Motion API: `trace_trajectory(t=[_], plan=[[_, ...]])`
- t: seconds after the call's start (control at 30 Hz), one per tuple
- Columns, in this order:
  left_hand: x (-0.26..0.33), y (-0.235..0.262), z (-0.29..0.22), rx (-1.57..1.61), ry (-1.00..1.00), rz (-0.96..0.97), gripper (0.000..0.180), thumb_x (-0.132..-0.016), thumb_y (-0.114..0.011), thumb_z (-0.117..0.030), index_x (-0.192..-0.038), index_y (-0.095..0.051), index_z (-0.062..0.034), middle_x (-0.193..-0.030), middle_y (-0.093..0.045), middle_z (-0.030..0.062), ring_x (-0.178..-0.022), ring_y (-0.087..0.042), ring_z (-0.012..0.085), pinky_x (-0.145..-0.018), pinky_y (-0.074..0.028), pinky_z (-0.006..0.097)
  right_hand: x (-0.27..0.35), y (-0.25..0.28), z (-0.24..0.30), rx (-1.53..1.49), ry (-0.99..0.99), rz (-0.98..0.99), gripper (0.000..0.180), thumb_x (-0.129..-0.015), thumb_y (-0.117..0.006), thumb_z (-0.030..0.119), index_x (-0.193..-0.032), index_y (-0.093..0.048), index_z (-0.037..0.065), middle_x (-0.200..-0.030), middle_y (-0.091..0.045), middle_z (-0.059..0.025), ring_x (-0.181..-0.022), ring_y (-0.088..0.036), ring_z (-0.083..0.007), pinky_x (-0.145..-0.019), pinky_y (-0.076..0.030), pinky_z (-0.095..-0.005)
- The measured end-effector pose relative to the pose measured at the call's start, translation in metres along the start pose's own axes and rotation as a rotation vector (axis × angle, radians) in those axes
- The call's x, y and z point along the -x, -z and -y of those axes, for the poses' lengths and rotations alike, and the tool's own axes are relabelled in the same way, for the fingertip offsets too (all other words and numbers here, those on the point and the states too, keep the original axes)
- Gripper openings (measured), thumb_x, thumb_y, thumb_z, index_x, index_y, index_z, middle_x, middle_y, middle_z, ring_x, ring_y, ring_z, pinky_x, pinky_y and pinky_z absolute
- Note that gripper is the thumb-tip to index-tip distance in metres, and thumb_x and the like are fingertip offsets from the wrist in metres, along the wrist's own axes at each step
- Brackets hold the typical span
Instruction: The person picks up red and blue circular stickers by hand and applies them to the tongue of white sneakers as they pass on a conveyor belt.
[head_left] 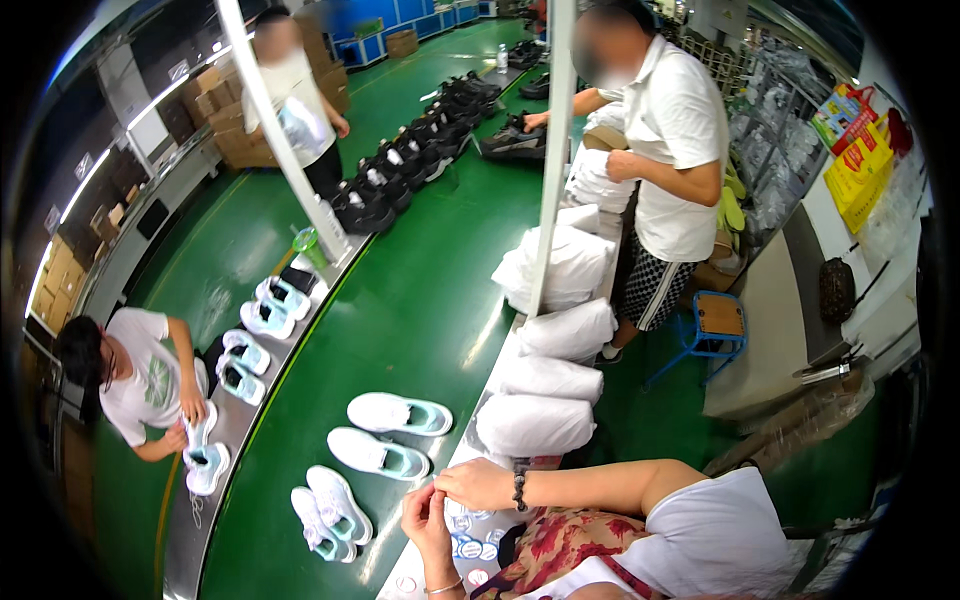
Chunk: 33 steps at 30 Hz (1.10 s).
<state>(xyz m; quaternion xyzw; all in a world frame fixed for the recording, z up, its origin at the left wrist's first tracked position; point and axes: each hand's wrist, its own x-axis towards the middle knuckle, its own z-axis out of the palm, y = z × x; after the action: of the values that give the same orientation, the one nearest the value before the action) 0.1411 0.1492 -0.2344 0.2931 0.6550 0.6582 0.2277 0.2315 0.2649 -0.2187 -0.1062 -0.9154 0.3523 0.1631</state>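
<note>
Both hands are met at the belt's near edge: left hand (428, 520) and right hand (478, 484), fingertips pinched together on something small, seemingly a round sticker (437, 493); too small to confirm. More stickers (470, 548) lie just below on the rail. Four white shoes (378, 452) rest on the green belt (420, 300) just beside the hands, no sticker visible on them. Judged early: sticker being picked up, shoes apparently not yet labelled.
</note>
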Motion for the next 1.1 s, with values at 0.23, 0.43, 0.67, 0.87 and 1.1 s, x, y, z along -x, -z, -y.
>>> trace_trajectory(t=[0.23,0.43,0.67,0.87,1.1], plan=[[0.021,0.036,0.01,-0.031,0.146,-0.054,0.019,-0.081,-0.062,-0.005,-0.066,-0.051,-0.0027,-0.061,-0.049,-0.0025,-0.053,-0.042,0.0032,-0.047,-0.032,0.017,-0.002,-0.028,0.017,-0.157,-0.131,0.172,0.013,-0.083,-0.05,0.017,-0.087,-0.054,0.005,-0.075,-0.058,-0.0133,-0.07,-0.058,-0.0332,-0.059,-0.045,-0.0412],[0.016,0.051,0.01,-0.231,0.017,-0.19,0.024,-0.079,-0.063,-0.007,-0.061,-0.048,0.0009,-0.056,-0.043,0.0036,-0.05,-0.037,0.0101,-0.046,-0.03,0.025,-0.019,-0.031,0.022,-0.214,-0.059,0.269,0.015,-0.086,-0.049,0.019,-0.086,-0.052,0.005,-0.075,-0.056,-0.0135,-0.07,-0.057,-0.0336,-0.06,-0.044,-0.0416],[-0.007,0.05,-0.006,-0.324,0.05,-0.261,0.023,-0.079,-0.062,-0.004,-0.062,-0.048,0.0014,-0.056,-0.043,0.0043,-0.05,-0.038,0.0108,-0.046,-0.031,0.025,-0.048,-0.034,0.007,-0.3,0.072,0.234,0.012,-0.084,-0.051,0.016,-0.087,-0.052,0.005,-0.076,-0.055,-0.0137,-0.072,-0.056,-0.0344,-0.06,-0.044,-0.0416],[-0.025,0.029,0.008,-0.211,0.071,-0.167,0.009,-0.079,-0.063,-0.004,-0.074,-0.058,0.0013,-0.071,-0.054,0.0062,-0.059,-0.047,0.0118,-0.052,-0.038,0.023,-0.057,-0.015,-0.022,-0.353,-0.021,0.234,0.01,-0.083,-0.052,0.017,-0.083,-0.054,0.006,-0.073,-0.057,-0.0104,-0.071,-0.057,-0.0314,-0.059,-0.044,-0.0403],[-0.046,0.02,0.015,-0.272,0.094,-0.106,0.01,-0.08,-0.063,-0.006,-0.075,-0.058,0.0003,-0.068,-0.053,0.0049,-0.056,-0.046,0.0103,-0.05,-0.038,0.023,-0.065,-0.006,-0.04,-0.166,-0.006,0.225,0.011,-0.084,-0.053,0.016,-0.088,-0.056,0.007,-0.08,-0.058,-0.01,-0.072,-0.058,-0.0306,-0.06,-0.046,-0.039]])
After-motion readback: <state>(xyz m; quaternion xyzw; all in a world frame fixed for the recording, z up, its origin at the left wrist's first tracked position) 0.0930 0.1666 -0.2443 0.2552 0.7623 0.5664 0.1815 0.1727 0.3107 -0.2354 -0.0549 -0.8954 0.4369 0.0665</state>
